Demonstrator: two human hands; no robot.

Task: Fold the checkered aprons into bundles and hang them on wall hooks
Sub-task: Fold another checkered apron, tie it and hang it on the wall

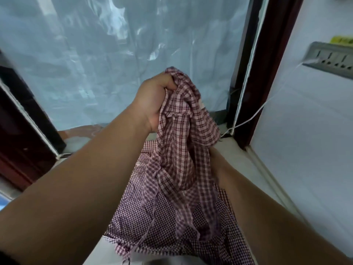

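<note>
I judge I'm still early in this job. The plaid apron point(181, 142) I have in the air is only a loose, crumpled gather, not a tidy bundle. Its lower edge and a thin tie string point(152, 213) dangle down over a second apron, the finer-checked one point(162, 222), which lies spread and rumpled on the pale surface point(242, 161) below me, not folded. I see no wall hook anywhere in view, so nothing that I can see is hung. What's left, as I read it, is the folding, the tying up and the hanging of both. My left hand point(155, 98) is raised in front of me, fingers curled tight round the bunched top of the plaid apron, and the cloth spills out past my knuckles and hangs from that grip. My right hand point(215, 159) is lower and to the side, at the hanging part of the same apron. The fabric covers my fingers there, so I cannot tell whether they clutch it or merely lie against it. Behind the apron a sheet of clear plastic point(95, 64) fills the doorway. A dark wooden door frame point(267, 73) stands to my right, and a power strip point(330, 60) is fixed on the white wall beside it.
</note>
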